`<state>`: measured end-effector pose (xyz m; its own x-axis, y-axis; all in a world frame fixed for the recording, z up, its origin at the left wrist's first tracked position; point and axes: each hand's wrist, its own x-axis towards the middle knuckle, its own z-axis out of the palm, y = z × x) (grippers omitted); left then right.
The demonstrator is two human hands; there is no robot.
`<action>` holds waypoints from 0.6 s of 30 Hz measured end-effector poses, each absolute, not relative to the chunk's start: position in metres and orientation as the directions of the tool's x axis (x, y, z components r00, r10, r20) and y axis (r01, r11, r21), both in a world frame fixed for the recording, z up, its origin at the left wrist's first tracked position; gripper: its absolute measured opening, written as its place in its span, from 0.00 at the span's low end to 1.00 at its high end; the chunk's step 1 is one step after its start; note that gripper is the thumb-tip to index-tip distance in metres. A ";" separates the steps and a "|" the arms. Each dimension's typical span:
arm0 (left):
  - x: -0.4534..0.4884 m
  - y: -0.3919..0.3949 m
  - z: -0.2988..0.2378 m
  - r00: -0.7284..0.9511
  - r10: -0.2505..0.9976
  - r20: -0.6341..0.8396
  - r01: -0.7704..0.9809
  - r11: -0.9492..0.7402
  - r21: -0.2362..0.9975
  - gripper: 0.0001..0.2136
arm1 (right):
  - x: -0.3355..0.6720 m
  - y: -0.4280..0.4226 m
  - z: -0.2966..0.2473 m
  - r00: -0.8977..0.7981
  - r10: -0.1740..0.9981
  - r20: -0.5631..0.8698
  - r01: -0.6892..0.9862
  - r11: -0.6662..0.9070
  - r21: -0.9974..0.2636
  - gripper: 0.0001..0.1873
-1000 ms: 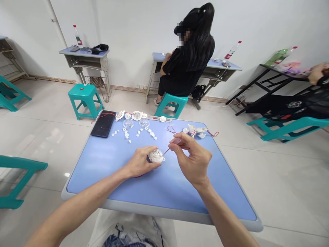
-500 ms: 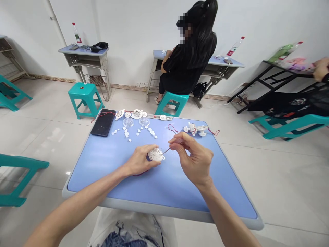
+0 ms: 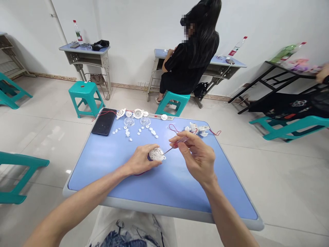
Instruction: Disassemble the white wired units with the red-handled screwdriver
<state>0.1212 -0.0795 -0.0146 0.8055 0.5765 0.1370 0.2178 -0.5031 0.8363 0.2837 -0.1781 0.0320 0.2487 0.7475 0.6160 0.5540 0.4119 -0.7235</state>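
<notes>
My left hand (image 3: 141, 160) grips a round white plastic housing (image 3: 156, 154) with a clear top, and a dark part shows under it. My right hand (image 3: 197, 157) pinches a small screwdriver (image 3: 181, 140) by its handle. Its thin metal shaft reaches the housing's edge. Both hands are above the blue table top (image 3: 167, 187). Further off lie several small white plastic pieces (image 3: 135, 132), clear plastic domes (image 3: 129, 122), and a white assembly with red wire (image 3: 197, 129).
A black phone (image 3: 104, 121) lies at the table's far left. Beyond the table, a seated person (image 3: 190, 58) in black faces a desk by the wall. Teal stools (image 3: 86, 92) stand on the tiled floor. Another person's hand (image 3: 322, 73) shows at the far right.
My right hand and the screwdriver have shifted slightly rightward, and the whole view has drifted a little. The left hand still holds the housing in about the same place on the table.
</notes>
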 end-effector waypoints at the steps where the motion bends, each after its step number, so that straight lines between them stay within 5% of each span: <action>1: 0.121 -0.080 -0.015 0.805 0.577 0.141 0.214 -0.503 0.837 0.25 | 0.283 -0.177 0.032 0.243 0.741 0.627 0.569 0.414 -0.710 0.12; 8: 0.121 -0.080 -0.014 0.807 0.570 0.155 0.203 -0.513 0.834 0.22 | 0.280 -0.173 0.033 0.274 0.681 0.679 0.685 0.357 -0.635 0.10; 18: 0.121 -0.081 -0.013 0.800 0.580 0.155 0.205 -0.506 0.838 0.23 | 0.276 -0.176 0.032 0.334 0.637 0.695 0.586 0.437 -0.682 0.16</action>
